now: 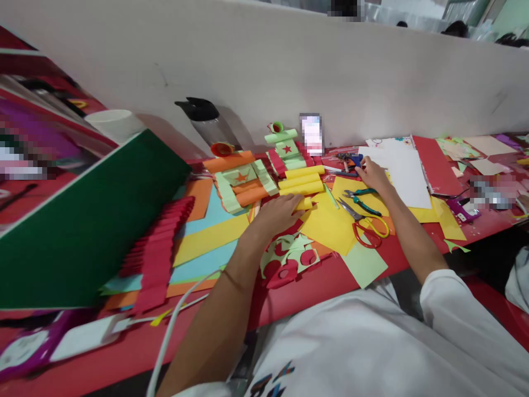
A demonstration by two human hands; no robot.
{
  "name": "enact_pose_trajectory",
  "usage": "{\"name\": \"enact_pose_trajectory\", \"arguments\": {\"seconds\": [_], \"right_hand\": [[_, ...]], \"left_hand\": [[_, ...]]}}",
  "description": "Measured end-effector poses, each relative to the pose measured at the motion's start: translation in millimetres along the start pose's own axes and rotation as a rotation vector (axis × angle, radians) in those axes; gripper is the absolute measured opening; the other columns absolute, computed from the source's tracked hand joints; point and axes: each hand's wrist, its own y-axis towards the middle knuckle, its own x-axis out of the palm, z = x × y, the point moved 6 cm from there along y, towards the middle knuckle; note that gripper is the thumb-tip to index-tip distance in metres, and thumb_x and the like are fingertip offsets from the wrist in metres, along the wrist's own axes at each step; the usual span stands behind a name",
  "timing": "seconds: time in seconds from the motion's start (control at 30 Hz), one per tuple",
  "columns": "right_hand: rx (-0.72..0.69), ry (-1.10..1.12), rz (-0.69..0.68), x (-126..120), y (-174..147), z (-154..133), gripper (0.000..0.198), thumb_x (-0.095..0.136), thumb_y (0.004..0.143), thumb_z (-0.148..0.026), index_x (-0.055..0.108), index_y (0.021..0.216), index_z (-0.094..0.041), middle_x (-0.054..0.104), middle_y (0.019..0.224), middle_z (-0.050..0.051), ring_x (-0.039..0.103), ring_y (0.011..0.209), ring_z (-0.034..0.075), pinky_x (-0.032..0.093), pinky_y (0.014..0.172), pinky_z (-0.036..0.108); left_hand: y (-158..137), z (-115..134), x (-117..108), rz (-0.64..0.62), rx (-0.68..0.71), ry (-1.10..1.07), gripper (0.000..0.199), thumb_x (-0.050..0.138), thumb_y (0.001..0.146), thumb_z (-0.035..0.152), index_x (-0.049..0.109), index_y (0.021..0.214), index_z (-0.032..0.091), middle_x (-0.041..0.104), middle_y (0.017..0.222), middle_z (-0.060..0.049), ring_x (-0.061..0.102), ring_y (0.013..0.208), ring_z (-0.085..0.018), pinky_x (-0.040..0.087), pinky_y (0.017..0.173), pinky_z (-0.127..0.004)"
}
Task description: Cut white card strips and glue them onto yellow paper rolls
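Observation:
My left hand (281, 213) lies over a yellow paper roll (305, 204), its fingers bent around it. More yellow paper rolls (303, 179) lie side by side just beyond. Farther right, my right hand (373, 173) reaches forward, its fingertips closed on a blue-handled tool (356, 159) whose far end I cannot make out clearly. Between my arms, red-and-yellow-handled scissors (359, 219) and green-handled pliers (363, 201) rest on yellow paper (326, 226). Cut-out pale green scraps (289, 253) with red circles are below my left hand.
Two paper-roll models with stars, one orange (242, 179) and one red and green (286, 150), stand near the wall. A phone (312, 134) leans there beside a bottle (206, 124). A green board (99, 220) and a white cable (171, 320) are left; white paper (399, 171) lies right.

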Motion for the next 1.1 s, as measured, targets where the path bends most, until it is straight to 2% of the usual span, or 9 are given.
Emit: {"name": "enact_pose_trajectory", "arguments": {"seconds": [0.17, 0.3, 0.4, 0.53, 0.67, 0.83, 0.93, 1.1], "right_hand": [[0.222, -0.184, 0.116, -34.8, -15.6, 50.9, 0.043, 0.055, 0.098, -0.040, 0.056, 0.135, -0.018, 0.060, 0.140, 0.025, 0.053, 0.131, 0.043, 0.045, 0.105, 0.059], [0.418, -0.235, -0.019, -40.4, -33.5, 95.5, 0.067, 0.063, 0.093, -0.051, 0.047, 0.152, -0.021, 0.046, 0.156, 0.025, 0.042, 0.145, 0.046, 0.035, 0.115, 0.070], [0.510, -0.224, -0.061, -42.9, -42.0, 114.0, 0.083, 0.065, 0.089, -0.064, 0.041, 0.158, -0.025, 0.041, 0.161, 0.024, 0.037, 0.149, 0.048, 0.033, 0.115, 0.074], [0.521, -0.191, -0.060, -44.9, -45.8, 120.3, 0.094, 0.064, 0.085, -0.077, 0.037, 0.161, -0.029, 0.037, 0.165, 0.023, 0.034, 0.151, 0.048, 0.034, 0.115, 0.074], [0.549, -0.182, -0.089, -44.0, -47.6, 121.4, 0.098, 0.065, 0.083, -0.080, 0.035, 0.163, -0.032, 0.032, 0.169, 0.021, 0.029, 0.154, 0.049, 0.032, 0.115, 0.076], [0.553, -0.165, -0.080, -46.0, -48.6, 121.9, 0.099, 0.062, 0.082, -0.083, 0.037, 0.163, -0.031, 0.033, 0.168, 0.021, 0.031, 0.154, 0.048, 0.032, 0.117, 0.074], [0.539, -0.165, -0.033, -51.1, -49.5, 122.1, 0.099, 0.066, 0.082, -0.080, 0.039, 0.162, -0.028, 0.036, 0.167, 0.022, 0.033, 0.153, 0.048, 0.033, 0.118, 0.069], [0.550, -0.145, 0.060, -66.2, -52.6, 127.1, 0.088, 0.073, 0.084, -0.065, 0.045, 0.159, -0.027, 0.036, 0.166, 0.022, 0.035, 0.152, 0.046, 0.035, 0.118, 0.064]], "left_hand": [[0.2, 0.1, 1.7, 0.028, 0.010, -0.014, 0.046, 0.049, 0.102, 0.034, 0.059, 0.146, 0.022, 0.067, 0.145, -0.016, 0.067, 0.128, -0.035, 0.056, 0.098, -0.043], [1.2, 0.4, 4.7, 0.021, 0.025, -0.001, 0.044, 0.049, 0.102, 0.034, 0.061, 0.142, 0.021, 0.066, 0.146, -0.016, 0.068, 0.127, -0.035, 0.056, 0.097, -0.043], [2.4, -0.7, 6.7, 0.024, 0.034, -0.010, 0.044, 0.049, 0.102, 0.033, 0.060, 0.142, 0.021, 0.066, 0.146, -0.015, 0.068, 0.127, -0.035, 0.056, 0.098, -0.044], [3.3, -2.2, 8.4, 0.027, 0.043, -0.030, 0.044, 0.050, 0.100, 0.032, 0.061, 0.141, 0.021, 0.067, 0.145, -0.015, 0.068, 0.127, -0.035, 0.056, 0.099, -0.045], [2.8, -2.0, 7.2, 0.025, 0.037, -0.043, 0.044, 0.049, 0.101, 0.034, 0.061, 0.142, 0.020, 0.066, 0.147, -0.016, 0.066, 0.130, -0.036, 0.056, 0.100, -0.045], [2.3, -1.2, 5.4, 0.022, 0.029, -0.049, 0.044, 0.050, 0.101, 0.034, 0.061, 0.141, 0.020, 0.066, 0.146, -0.016, 0.066, 0.129, -0.035, 0.057, 0.099, -0.045], [2.8, -1.5, 6.1, 0.018, 0.031, -0.049, 0.045, 0.050, 0.101, 0.033, 0.060, 0.143, 0.020, 0.066, 0.145, -0.015, 0.066, 0.128, -0.035, 0.056, 0.099, -0.044], [2.9, -1.7, 7.4, 0.010, 0.037, -0.047, 0.043, 0.049, 0.102, 0.033, 0.059, 0.142, 0.020, 0.066, 0.146, -0.014, 0.065, 0.131, -0.034, 0.056, 0.100, -0.042]]}}
